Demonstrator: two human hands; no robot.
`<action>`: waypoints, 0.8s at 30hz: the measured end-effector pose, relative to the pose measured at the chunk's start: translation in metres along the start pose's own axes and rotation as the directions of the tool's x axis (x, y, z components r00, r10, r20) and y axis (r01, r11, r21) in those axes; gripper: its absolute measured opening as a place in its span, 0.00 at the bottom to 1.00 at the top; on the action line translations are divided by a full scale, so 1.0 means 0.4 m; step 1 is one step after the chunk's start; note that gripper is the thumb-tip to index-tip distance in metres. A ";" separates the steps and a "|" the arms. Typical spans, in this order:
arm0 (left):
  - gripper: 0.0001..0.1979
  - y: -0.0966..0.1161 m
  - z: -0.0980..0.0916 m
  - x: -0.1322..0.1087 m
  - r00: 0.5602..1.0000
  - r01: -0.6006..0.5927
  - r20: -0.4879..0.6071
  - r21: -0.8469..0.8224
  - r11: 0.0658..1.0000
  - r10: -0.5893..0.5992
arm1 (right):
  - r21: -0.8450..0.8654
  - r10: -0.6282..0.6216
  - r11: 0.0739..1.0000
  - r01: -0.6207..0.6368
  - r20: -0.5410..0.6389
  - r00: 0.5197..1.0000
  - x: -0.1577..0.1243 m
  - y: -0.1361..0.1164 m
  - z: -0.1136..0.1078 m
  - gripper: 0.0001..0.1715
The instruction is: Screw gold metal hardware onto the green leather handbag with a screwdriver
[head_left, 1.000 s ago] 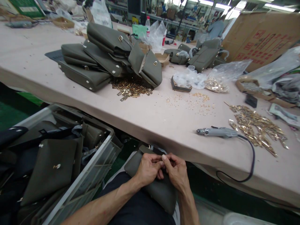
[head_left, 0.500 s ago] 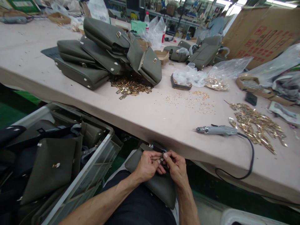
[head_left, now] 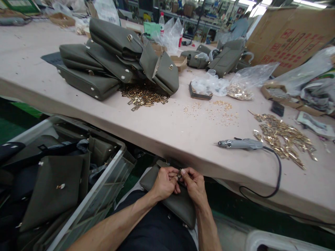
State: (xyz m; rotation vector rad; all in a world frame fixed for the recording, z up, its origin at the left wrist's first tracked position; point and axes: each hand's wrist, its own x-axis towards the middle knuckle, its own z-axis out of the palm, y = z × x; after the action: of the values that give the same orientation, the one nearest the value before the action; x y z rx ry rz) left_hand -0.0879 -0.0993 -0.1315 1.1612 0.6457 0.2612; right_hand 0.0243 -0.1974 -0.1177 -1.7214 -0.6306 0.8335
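Piled bags [head_left: 110, 62] and metal fittings [head_left: 285, 134] suggest a workshop.

Surface [head_left: 167, 129] edge stands just above left grip [head_left: 165, 183] and right grip [head_left: 193, 183], lower centre of frame; way forward lies up and over. Bag on lap [head_left: 180, 205] blocks room beneath. Beyond edge, bare strip at centre, between dark metal parts [head_left: 143, 97] and grey power screwdriver [head_left: 239, 143]. Its cable [head_left: 278, 174] loops down at right, crossing path. Gold fittings [head_left: 285, 136] crowd right side. Heaped bags [head_left: 112, 57] obstruct upper left. Crate [head_left: 104, 202] wall bars lower left; narrow gap beside it.
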 end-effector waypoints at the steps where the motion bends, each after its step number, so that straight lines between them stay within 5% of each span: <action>1: 0.13 -0.006 -0.002 0.005 1.000 0.003 -0.010 -0.015 1.000 -0.004 | -0.036 -0.013 0.999 0.013 -0.015 1.000 0.000 0.004 0.002 0.22; 5: 0.16 -0.020 -0.001 0.017 0.999 0.022 -0.044 -0.072 0.997 -0.025 | -0.360 -0.213 0.919 0.163 -0.106 0.971 -0.011 0.030 0.012 0.21; 8: 0.17 -0.015 0.014 0.006 0.995 0.071 -0.057 -0.091 0.993 -0.076 | -0.525 -0.278 0.824 0.212 -0.049 0.959 -0.019 0.050 0.017 0.23; 16: 0.11 -0.001 0.010 -0.012 0.916 0.169 -0.337 -0.169 0.971 -0.218 | -0.282 -0.043 0.956 0.077 0.124 0.991 0.027 0.065 0.028 0.39; 24: 0.14 -0.025 -0.020 0.010 0.920 0.172 -0.313 -0.219 0.960 -0.236 | -0.348 -0.014 0.936 0.060 0.133 0.991 0.047 0.081 0.047 0.37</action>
State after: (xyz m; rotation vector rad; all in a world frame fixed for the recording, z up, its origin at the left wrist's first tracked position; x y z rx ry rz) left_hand -0.0908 -0.0950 -0.1439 0.8641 1.0163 0.3383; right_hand 0.0213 -0.1816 -0.1563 -1.9793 -0.9434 0.8476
